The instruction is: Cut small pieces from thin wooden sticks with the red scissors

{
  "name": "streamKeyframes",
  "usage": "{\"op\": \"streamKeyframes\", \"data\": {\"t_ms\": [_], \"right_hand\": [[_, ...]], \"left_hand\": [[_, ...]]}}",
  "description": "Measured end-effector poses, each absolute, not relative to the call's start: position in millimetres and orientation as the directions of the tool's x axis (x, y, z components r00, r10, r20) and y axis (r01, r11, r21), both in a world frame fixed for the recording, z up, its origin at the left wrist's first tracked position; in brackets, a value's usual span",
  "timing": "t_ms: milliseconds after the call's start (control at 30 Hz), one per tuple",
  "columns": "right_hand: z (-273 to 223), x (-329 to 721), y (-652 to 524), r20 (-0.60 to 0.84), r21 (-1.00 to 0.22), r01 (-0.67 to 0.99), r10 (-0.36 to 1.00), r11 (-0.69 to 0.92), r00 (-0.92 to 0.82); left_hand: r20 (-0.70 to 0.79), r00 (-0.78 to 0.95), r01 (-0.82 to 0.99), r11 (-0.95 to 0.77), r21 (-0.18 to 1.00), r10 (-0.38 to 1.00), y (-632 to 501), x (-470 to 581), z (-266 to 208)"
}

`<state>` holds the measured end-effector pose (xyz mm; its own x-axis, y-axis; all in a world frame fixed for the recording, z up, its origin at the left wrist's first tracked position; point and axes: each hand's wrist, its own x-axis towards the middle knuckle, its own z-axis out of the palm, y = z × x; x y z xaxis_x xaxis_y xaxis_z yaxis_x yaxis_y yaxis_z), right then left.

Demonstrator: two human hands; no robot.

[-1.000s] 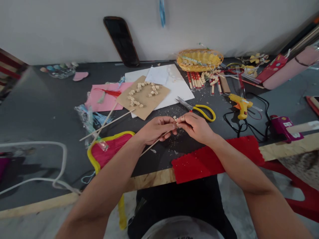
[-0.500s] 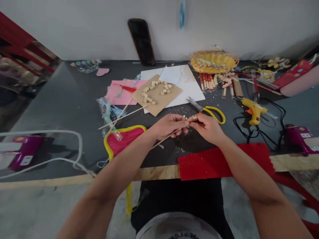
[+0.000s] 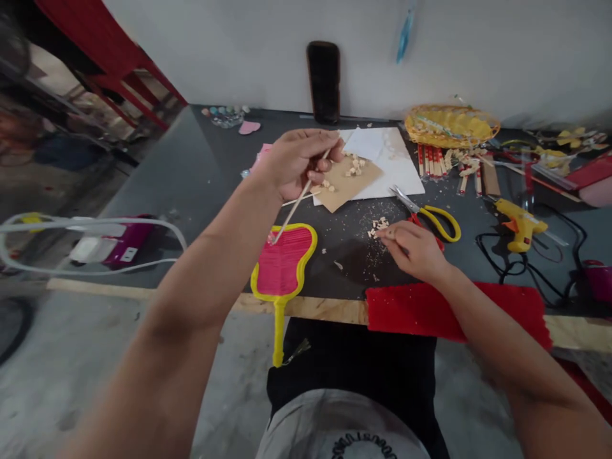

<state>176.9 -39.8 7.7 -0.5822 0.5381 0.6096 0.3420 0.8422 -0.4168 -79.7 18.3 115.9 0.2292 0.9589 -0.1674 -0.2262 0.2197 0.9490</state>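
Note:
My left hand (image 3: 306,159) is raised over the brown paper (image 3: 356,188), its fingers closed around a thin wooden stick (image 3: 297,207). The stick slants down towards a pink fan with a yellow rim (image 3: 308,245). Lower and to the right, my right hand (image 3: 414,248) has its fingertips pinched beside a small heap of pale cut bits (image 3: 376,226). Whatever lies between those fingertips is too small to make out. Small pale clusters (image 3: 354,167) rest on the brown paper, partly covered by my left hand. Yellow-handled scissors (image 3: 435,220) lie just behind my right hand.
A yellow glue gun (image 3: 519,223) with a black cord lies at right, a yellow basket (image 3: 452,124) behind it. A phone (image 3: 324,83) leans on the wall. Red cloth (image 3: 406,309) covers the front edge. A white cable (image 3: 179,237) loops by a purple power strip (image 3: 131,245) at left.
My hands have come apart. The left has risen up and away with the stick, while the right has stayed low by the cut bits. The camera view has swung left.

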Motion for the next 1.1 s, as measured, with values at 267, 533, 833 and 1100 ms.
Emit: {"op": "streamKeyframes", "data": {"t_ms": [267,533,833,1100], "right_hand": [[22,81,-103,0.283,-0.046,-0.01,0.003,0.999,-0.959],[-3,25,-140,0.204,-0.026,-0.065,-0.058,0.998,-0.977],[24,55,-127,0.498,0.003,0.095,0.081,0.996,-0.863],[27,74,-181,0.562,-0.058,-0.035,0.004,0.998,-0.827]], "left_hand": [[-0.169,0.155,-0.383,0.217,0.898,0.973,27,-90,116],[-0.201,0.151,-0.409,0.246,0.879,0.968,24,-91,125],[-0.203,0.183,-0.386,0.26,0.885,0.962,10,-107,127],[-0.177,0.183,-0.384,0.236,0.893,0.967,5,-108,138]]}}
